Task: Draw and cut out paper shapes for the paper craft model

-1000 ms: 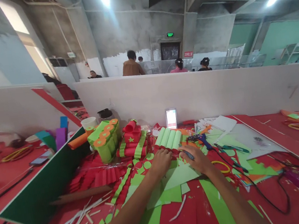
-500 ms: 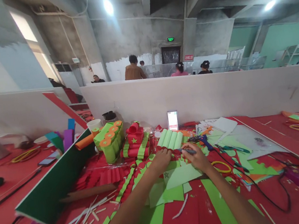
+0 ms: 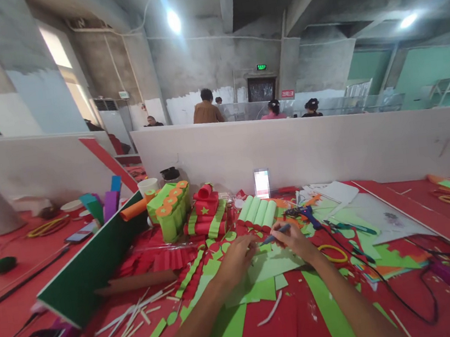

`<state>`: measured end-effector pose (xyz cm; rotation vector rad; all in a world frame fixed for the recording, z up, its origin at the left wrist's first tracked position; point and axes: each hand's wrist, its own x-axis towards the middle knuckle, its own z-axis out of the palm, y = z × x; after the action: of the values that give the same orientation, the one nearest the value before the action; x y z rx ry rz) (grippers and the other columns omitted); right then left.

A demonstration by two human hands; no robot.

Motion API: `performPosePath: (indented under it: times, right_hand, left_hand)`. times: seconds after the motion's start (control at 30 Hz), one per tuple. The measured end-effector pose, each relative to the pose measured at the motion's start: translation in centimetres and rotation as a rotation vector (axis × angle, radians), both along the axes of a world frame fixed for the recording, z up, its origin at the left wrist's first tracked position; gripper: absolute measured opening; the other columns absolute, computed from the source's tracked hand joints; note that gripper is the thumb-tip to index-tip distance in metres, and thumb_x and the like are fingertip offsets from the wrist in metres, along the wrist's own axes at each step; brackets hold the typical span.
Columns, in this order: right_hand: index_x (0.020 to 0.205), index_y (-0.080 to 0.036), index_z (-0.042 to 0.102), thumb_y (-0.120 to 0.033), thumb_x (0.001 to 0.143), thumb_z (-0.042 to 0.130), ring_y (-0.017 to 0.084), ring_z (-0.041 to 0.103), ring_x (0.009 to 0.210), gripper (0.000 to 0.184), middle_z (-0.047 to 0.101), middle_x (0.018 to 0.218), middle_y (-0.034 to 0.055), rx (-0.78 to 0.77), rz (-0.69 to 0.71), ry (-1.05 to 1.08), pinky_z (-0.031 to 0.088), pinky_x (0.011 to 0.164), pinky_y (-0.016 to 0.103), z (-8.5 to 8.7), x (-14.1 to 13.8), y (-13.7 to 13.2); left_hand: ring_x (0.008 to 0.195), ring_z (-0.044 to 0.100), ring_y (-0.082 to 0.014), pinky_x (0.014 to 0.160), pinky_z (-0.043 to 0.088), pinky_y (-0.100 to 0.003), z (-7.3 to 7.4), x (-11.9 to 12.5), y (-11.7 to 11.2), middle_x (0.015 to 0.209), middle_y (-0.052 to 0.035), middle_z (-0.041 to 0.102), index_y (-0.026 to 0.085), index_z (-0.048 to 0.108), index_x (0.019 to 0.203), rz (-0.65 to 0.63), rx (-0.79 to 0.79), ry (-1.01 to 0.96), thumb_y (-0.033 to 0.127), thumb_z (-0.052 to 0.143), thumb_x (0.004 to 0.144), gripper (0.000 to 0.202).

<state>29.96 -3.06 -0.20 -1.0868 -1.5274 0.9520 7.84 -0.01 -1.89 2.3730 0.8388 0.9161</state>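
Observation:
In my right hand [image 3: 294, 238] is a dark grey pen [image 3: 277, 233], its lower end slanting down to the left. My left hand [image 3: 240, 252] is closed, fingertips pressed together close to that end of the pen; whether they hold anything is too small to tell. Both hands are over a pale green paper sheet [image 3: 276, 261]. Just beyond them lies a row of pale green paper rolls [image 3: 258, 213]. A red and green paper model with a star [image 3: 204, 211] stands to their left, next to green paper cylinders with orange tops [image 3: 168, 214].
A blue hot glue gun [image 3: 309, 217], green-handled scissors [image 3: 353, 227] and a yellow ring [image 3: 333, 253] lie to the right. At the left are a dark green board [image 3: 92, 263] and white paper sticks [image 3: 128, 316]. A phone [image 3: 262, 183] leans on the white partition [image 3: 321, 144].
Both hands have drawn slightly back from the green rolls and down over the pale green sheet. The pen has tilted, its left end now lower. The view has shifted a little.

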Motion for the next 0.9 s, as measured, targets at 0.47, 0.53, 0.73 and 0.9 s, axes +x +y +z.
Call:
performPosePath:
  times: [0.47,0.53,0.73,0.9]
  right_hand:
    - [0.079,-0.018,0.062,-0.043,0.084,0.064,0.011,0.047,0.05,0.026,0.054,0.057,-0.0033,0.038,0.026,-0.083,0.036,0.048,0.023,0.0,0.3,-0.1]
    - [0.08,-0.018,0.063,-0.044,0.084,0.065,0.011,0.047,0.049,0.026,0.054,0.056,-0.0034,0.033,0.033,-0.086,0.037,0.048,0.022,0.1,0.2,-0.1]
    - [0.08,-0.018,0.063,-0.048,0.082,0.065,0.011,0.043,0.047,0.03,0.049,0.053,-0.0045,0.058,-0.016,-0.098,0.034,0.045,0.022,1.0,0.2,-0.6]
    - [0.081,-0.018,0.065,-0.046,0.083,0.065,0.011,0.046,0.049,0.028,0.051,0.054,-0.0039,0.062,-0.013,-0.128,0.036,0.047,0.022,1.0,0.1,-0.6]
  left_hand:
    - [0.076,0.059,-0.0178,0.067,0.042,-0.028,0.6,0.0,-0.1,0.088,-0.0063,0.068,0.018,0.066,0.096,-0.026,-0.089,0.038,0.027,0.049,0.09,0.019]
    - [0.074,0.059,-0.0178,0.065,0.042,-0.028,0.9,0.0,-0.3,0.087,-0.0062,0.068,0.018,0.065,0.095,-0.026,-0.1,0.039,0.027,0.049,0.09,0.019]
    - [0.072,0.058,-0.0179,0.064,0.043,-0.029,1.0,-0.2,-0.2,0.084,-0.0057,0.069,0.018,0.065,0.094,-0.049,-0.138,0.031,0.027,0.049,0.088,0.019]
    - [0.074,0.059,-0.0183,0.067,0.045,-0.029,1.0,-0.2,0.0,0.086,-0.0064,0.068,0.018,0.065,0.095,-0.055,-0.162,0.013,0.029,0.05,0.088,0.02]
